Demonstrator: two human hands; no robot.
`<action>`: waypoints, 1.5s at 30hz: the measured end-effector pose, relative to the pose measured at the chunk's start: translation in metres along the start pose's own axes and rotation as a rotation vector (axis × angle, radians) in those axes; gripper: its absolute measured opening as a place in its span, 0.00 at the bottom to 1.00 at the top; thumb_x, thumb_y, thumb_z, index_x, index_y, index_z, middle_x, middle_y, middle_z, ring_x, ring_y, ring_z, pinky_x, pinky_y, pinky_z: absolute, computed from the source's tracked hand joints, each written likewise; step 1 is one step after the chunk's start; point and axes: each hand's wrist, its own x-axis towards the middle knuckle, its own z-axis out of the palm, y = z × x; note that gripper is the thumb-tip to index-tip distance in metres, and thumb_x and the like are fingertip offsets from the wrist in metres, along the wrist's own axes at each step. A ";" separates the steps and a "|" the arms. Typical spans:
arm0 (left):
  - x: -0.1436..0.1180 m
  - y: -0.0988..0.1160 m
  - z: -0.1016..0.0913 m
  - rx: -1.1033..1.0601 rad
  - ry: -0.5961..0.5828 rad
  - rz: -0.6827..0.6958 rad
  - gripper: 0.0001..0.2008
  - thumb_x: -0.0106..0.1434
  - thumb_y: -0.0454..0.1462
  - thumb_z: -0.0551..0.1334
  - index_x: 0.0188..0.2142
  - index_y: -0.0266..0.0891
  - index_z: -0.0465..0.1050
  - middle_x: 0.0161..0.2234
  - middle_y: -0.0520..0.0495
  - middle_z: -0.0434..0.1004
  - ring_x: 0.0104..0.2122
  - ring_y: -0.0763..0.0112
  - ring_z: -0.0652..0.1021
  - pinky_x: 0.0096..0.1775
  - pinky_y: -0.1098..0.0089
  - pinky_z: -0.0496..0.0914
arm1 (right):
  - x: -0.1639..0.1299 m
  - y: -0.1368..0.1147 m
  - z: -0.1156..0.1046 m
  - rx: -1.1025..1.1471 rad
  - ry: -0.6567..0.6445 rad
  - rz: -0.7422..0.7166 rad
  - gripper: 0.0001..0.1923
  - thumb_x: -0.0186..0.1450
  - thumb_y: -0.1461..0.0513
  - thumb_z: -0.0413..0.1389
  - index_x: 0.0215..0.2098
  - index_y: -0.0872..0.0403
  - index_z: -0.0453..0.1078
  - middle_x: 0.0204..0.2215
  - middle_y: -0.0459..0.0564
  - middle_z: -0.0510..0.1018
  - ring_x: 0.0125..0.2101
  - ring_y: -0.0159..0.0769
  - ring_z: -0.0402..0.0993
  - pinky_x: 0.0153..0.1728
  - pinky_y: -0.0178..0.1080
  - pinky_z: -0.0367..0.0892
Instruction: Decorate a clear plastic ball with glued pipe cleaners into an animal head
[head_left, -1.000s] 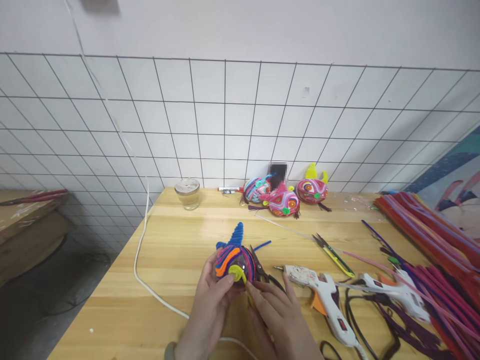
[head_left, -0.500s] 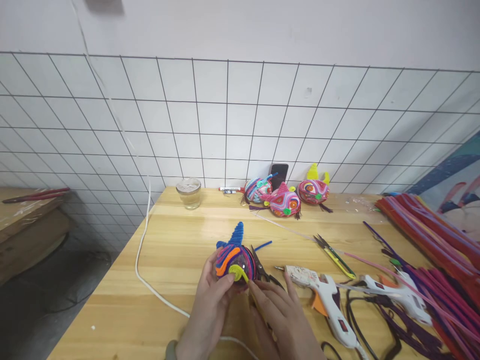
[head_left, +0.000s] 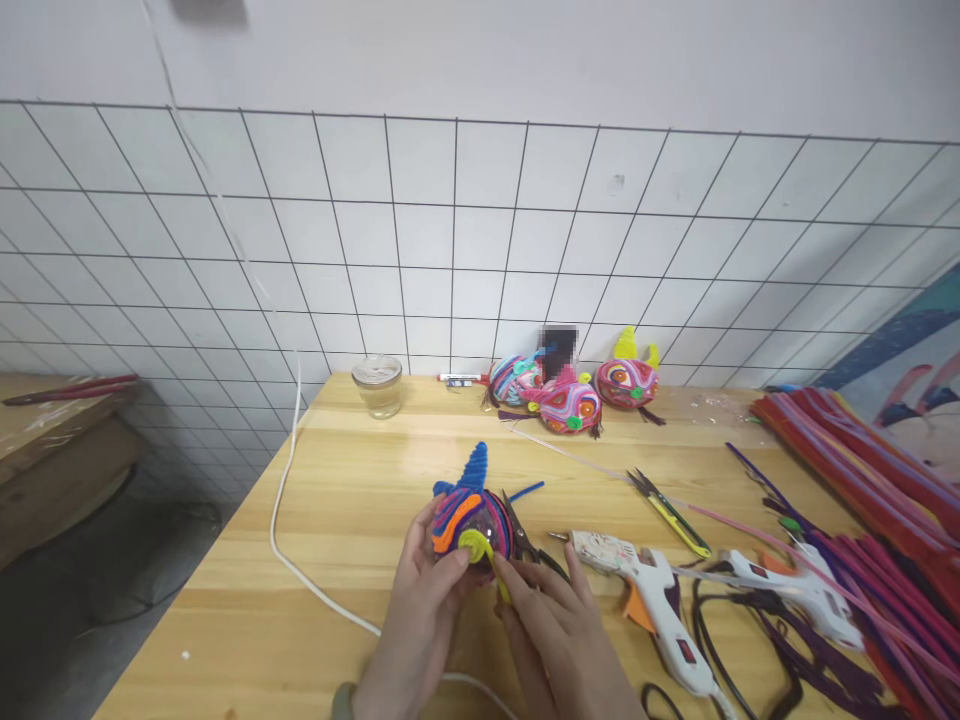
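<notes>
The left hand [head_left: 420,610] is cupping the pipe-cleaner ball [head_left: 470,520] low over the table [head_left: 352,500], thumb pressing its yellow coil [head_left: 474,545]. The right hand [head_left: 559,635] is pinching the yellow tail, with scissors [head_left: 525,540] and a glue gun [head_left: 645,590] lying just beside.

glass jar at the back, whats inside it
The jar is clear with a pale lid or layer at the top; nothing distinct shows inside, too small to tell more.

Both hands [head_left: 480,620] press a yellow coil [head_left: 474,545] onto the ornament [head_left: 471,515].
</notes>
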 end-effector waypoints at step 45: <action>-0.005 -0.022 -0.001 0.084 0.017 0.134 0.33 0.50 0.50 0.68 0.54 0.43 0.70 0.57 0.37 0.69 0.61 0.48 0.62 0.60 0.53 0.57 | -0.003 0.039 -0.009 0.180 0.111 0.027 0.26 0.63 0.72 0.52 0.58 0.49 0.64 0.40 0.54 0.78 0.41 0.40 0.77 0.38 0.39 0.75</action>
